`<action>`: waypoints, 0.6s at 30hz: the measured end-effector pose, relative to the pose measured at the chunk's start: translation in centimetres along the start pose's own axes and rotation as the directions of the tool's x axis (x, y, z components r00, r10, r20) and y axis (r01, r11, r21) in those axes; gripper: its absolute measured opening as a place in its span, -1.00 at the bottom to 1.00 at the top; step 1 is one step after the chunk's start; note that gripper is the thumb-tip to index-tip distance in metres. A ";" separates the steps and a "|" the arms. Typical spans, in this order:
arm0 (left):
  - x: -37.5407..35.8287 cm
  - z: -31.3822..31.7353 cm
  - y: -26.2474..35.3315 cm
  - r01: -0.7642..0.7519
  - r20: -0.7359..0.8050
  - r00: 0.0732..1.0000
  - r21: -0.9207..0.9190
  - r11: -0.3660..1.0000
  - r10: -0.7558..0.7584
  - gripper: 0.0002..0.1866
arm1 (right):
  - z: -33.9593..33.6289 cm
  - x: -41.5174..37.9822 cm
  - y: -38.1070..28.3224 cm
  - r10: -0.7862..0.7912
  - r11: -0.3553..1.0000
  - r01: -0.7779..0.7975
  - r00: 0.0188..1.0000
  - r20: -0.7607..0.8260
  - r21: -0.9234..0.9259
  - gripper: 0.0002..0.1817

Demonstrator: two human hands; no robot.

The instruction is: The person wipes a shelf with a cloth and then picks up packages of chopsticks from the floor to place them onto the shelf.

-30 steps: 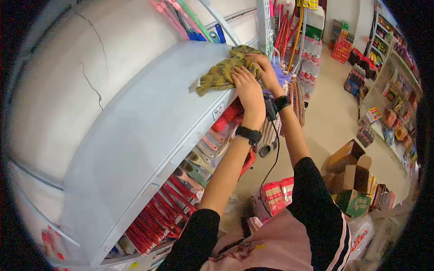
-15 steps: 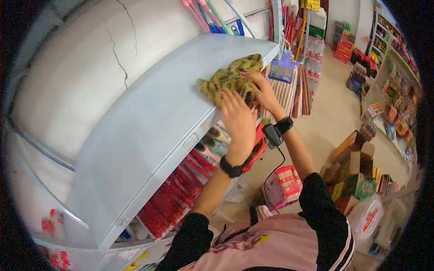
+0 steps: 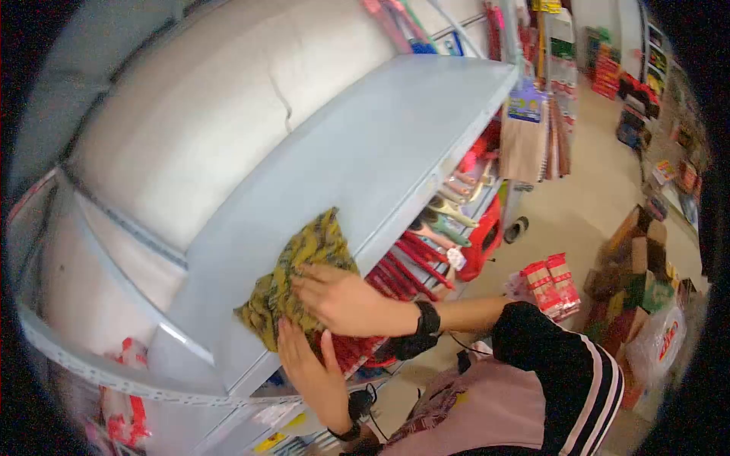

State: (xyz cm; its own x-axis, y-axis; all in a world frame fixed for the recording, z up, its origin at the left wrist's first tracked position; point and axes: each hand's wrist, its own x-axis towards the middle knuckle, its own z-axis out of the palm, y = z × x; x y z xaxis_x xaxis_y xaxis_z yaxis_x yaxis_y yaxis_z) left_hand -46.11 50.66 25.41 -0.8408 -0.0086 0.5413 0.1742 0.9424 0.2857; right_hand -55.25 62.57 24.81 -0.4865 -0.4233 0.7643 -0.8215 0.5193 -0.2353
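A crumpled yellow-green cloth with dark markings lies spread on the grey shelf top, near its front edge at the closer end. My right hand rests on the cloth, palm down, its fingers laid along the fabric. Just below it, my left hand touches the cloth's front edge with straight fingers, the thumb standing apart. A black band circles each wrist. Part of the cloth is hidden under the hands.
Brushes with pale handles and red goods hang below the shelf's front. Bundled sticks hang at its far end. Red-and-white packages and cardboard boxes stand on the floor to the right.
The cloth and both hands have moved along the shelf from its far end to the closer end. The cloth is spread wider. The view has shifted too.
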 end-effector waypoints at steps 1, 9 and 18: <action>-0.8 -0.9 -1.4 0.037 -0.019 0.999 0.001 0.999 -0.037 -0.53 | 1.5 0.7 -1.6 -0.014 1.000 0.014 1.000 0.027 0.013 -0.58; -2.2 -4.4 -5.8 0.418 -0.082 0.899 -0.139 0.898 -0.431 -0.59 | 8.6 3.8 -8.2 -0.162 0.983 0.178 0.958 0.237 -0.051 -0.53; 1.2 -1.9 -0.4 0.409 -0.052 0.913 0.100 0.907 -0.406 -0.64 | 4.6 3.5 -2.0 -0.291 0.953 0.236 0.890 0.351 0.190 -0.69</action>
State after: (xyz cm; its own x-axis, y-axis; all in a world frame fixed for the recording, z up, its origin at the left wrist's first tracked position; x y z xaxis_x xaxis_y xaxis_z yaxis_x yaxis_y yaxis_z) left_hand -46.17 49.63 27.48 -0.8113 -0.4075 0.4192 -0.2368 0.8846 0.4017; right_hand -56.68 56.59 25.16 -0.2987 -0.7884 0.5378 -0.9543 0.2539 -0.1578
